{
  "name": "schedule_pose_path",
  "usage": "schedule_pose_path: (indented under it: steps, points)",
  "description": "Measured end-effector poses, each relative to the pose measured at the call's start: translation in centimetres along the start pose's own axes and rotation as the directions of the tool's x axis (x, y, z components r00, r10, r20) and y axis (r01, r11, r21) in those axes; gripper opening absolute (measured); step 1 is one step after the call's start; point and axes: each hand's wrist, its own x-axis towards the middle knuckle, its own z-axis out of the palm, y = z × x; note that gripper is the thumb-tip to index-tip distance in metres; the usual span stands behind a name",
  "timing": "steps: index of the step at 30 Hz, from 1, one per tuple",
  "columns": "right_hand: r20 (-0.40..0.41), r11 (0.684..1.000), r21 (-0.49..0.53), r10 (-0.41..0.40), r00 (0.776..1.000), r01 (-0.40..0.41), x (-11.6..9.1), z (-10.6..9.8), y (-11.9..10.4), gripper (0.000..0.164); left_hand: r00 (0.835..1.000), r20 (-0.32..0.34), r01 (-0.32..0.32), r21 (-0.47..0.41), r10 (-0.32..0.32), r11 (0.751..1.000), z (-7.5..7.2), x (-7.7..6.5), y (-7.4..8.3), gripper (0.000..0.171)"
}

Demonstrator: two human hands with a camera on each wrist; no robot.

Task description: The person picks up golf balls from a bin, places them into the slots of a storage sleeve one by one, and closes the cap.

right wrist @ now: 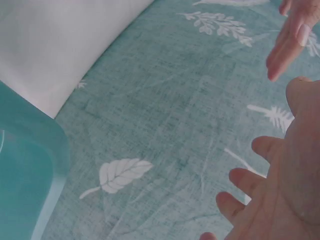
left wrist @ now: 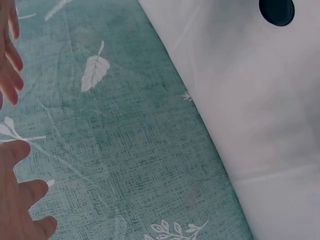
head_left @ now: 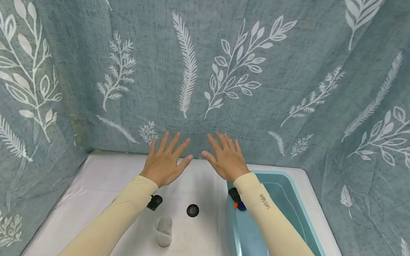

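Both hands are raised over the far end of the white table, fingers spread and holding nothing. My left hand [head_left: 164, 163] is palm down, its fingertips overlapping the hanging cloth in the head view. Beside it, my right hand [head_left: 228, 159] reaches over the far left corner of a blue basin [head_left: 236, 240]. A clear, cup-like cylinder [head_left: 164, 235] stands nearer to me, below the left wrist. Just right of it lies a black round piece [head_left: 192, 210] with a greyish centre, also at the top of the left wrist view. A dark blue and orange object [head_left: 242, 206] shows in the basin, partly hidden by the right forearm.
Grey-green cloth [head_left: 151, 65] with white leaf prints hangs behind the table and along both sides. The basin takes up the right part of the white tabletop [head_left: 110, 185]. A small black camera [head_left: 154, 202] sits at the left wrist, another [head_left: 235, 194] at the right.
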Motion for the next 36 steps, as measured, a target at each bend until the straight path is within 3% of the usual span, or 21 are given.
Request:
schedule_pose_path:
  steps: [9,19,27,36]
  points:
    - [-0.045,0.995,0.093,-0.018,0.999,0.022,-0.3,-0.9,0.9,0.066,1.0,0.013,0.007,-0.055,-0.007,0.998,-0.4,0.5,0.2,0.072]
    - [-0.052,0.977,0.213,0.011,0.999,0.0,-1.5,-1.7,1.9,0.066,1.0,-0.002,0.012,-0.187,-0.012,0.982,-0.3,-0.7,-0.4,0.077]
    - [-0.074,0.966,0.256,0.044,0.996,-0.023,-3.3,-1.9,4.0,0.066,1.0,0.007,0.017,-0.383,-0.016,0.924,0.3,-2.5,-1.0,0.084]
    - [-0.084,0.894,0.443,0.111,0.99,-0.063,-6.3,-2.1,7.0,0.065,1.0,0.009,0.029,-0.534,-0.029,0.845,3.0,-6.9,-2.1,0.077]
